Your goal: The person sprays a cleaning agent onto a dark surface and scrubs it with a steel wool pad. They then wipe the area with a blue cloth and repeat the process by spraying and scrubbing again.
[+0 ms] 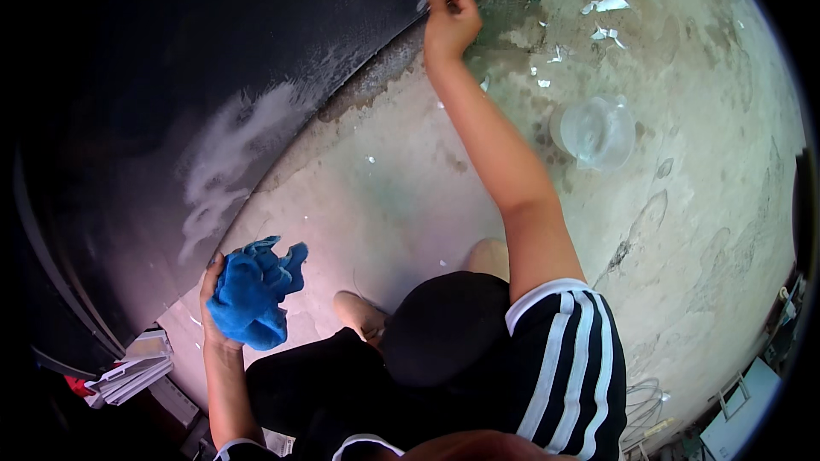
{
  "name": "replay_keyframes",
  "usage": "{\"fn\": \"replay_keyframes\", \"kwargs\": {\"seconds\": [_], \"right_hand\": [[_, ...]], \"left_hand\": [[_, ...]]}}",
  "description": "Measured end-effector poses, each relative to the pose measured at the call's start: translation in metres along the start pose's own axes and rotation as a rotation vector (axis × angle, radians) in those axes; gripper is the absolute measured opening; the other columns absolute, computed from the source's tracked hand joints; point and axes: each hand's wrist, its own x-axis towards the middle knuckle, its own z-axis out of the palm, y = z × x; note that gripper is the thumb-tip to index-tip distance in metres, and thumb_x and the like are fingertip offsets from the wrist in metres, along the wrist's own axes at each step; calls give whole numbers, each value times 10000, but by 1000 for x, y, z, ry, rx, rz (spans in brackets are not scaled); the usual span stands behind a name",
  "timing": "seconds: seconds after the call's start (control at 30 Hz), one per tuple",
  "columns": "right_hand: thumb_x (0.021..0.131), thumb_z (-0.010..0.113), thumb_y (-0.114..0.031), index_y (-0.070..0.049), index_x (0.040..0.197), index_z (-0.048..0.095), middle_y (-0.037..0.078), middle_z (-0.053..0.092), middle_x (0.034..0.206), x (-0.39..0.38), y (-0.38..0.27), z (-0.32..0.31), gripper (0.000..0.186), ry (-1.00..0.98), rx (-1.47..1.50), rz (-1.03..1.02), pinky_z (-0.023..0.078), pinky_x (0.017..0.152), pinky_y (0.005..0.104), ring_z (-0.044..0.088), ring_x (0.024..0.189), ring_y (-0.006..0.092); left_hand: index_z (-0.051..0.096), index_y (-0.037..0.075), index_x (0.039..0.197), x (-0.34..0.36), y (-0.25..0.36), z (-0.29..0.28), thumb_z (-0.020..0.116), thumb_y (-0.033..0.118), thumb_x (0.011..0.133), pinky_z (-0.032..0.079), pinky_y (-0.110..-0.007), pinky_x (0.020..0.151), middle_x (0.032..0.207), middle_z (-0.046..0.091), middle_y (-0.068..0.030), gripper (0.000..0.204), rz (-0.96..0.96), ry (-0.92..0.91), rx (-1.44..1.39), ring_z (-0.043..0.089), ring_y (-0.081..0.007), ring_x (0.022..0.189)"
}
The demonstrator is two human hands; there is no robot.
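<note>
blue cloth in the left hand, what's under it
Part of the left hand shows along the left edge of the blue cloth. The palm is covered, so whether anything else is underneath cannot be seen.

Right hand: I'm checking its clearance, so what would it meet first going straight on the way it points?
The right hand would most likely meet the dark panel first, by its fingers; depth is unclear, so they may already touch it.

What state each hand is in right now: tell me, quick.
Left hand: closed on a bunched blue cloth.
Right hand: partly curled, up at the dark panel; whether it holds anything cannot be told.
</note>
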Motion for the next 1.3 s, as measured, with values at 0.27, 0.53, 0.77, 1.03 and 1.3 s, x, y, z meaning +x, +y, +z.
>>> {"fn": "replay_keyframes", "kwargs": {"seconds": [0.27,0.53,0.77,1.03,1.3], "right_hand": [[810,735,7,14,936,722,87,688,921,9,-6,8,127,43,185,190,508,822,319,637,894,183],[827,725,27,2,973,702,65,686,871,14,9,2,151,23,139,124,504,599,252,602,675,127],[820,725,34,17,972,702,71,687,873,26,1,-2,155,65,243,261,507,585,251,615,692,129],[820,717,42,33,979,703,76,675,857,25,15,-8,160,45,161,222,513,580,265,618,697,136],[811,729,31,23,968,697,82,687,882,26,17,-8,160,44,133,222,512,579,264,620,706,140]], "left_hand": [[657,27,1075,-4,-1,0,574,488,935,605,-410,670,951,705,-149,489,28,19,0,691,-299,804],[656,45,1055,0,-1,-7,579,476,936,605,-416,659,935,700,-138,454,28,31,-3,690,-294,789],[656,32,1044,0,1,-5,567,481,942,608,-424,651,944,702,-140,469,37,33,-4,695,-298,790],[648,14,1097,-3,-2,-2,530,487,957,611,-434,668,975,705,-167,507,55,46,-18,703,-313,807],[650,5,1065,-8,0,-4,551,494,945,616,-424,661,999,708,-179,513,57,19,3,705,-316,822]]}}
